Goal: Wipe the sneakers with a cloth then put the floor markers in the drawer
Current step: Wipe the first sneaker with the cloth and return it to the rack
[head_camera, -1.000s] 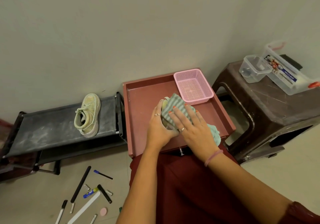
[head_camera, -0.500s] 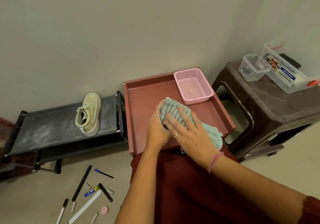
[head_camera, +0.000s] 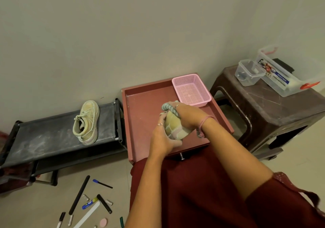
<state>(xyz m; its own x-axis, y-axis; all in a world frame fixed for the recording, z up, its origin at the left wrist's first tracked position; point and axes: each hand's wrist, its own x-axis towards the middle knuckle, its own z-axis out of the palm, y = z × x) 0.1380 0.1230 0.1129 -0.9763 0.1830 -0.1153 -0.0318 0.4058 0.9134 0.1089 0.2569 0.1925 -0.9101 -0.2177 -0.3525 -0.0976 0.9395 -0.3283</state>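
A pale yellow-green sneaker (head_camera: 174, 127) lies on the red cabinet top (head_camera: 140, 115). My left hand (head_camera: 162, 138) grips its near side. My right hand (head_camera: 186, 116) holds a striped teal cloth (head_camera: 168, 107) bunched over the sneaker's far end. The matching second sneaker (head_camera: 87, 122) lies on the black shoe rack (head_camera: 44, 138) to the left. Several markers (head_camera: 103, 204) and pens lie scattered on the floor at lower left. The drawer's metal knob (head_camera: 182, 156) shows at the cabinet's front edge.
A pink mesh basket (head_camera: 191, 90) sits at the cabinet top's back right corner. A brown plastic stool (head_camera: 274, 111) on the right carries a small clear tub (head_camera: 249, 72) and a larger clear box (head_camera: 279, 76). My dark red skirt fills the lower middle.
My right hand has moved with the cloth from flat over the sneaker to its far end, bunching the cloth. The sneaker's side now shows. My left hand keeps its hold.
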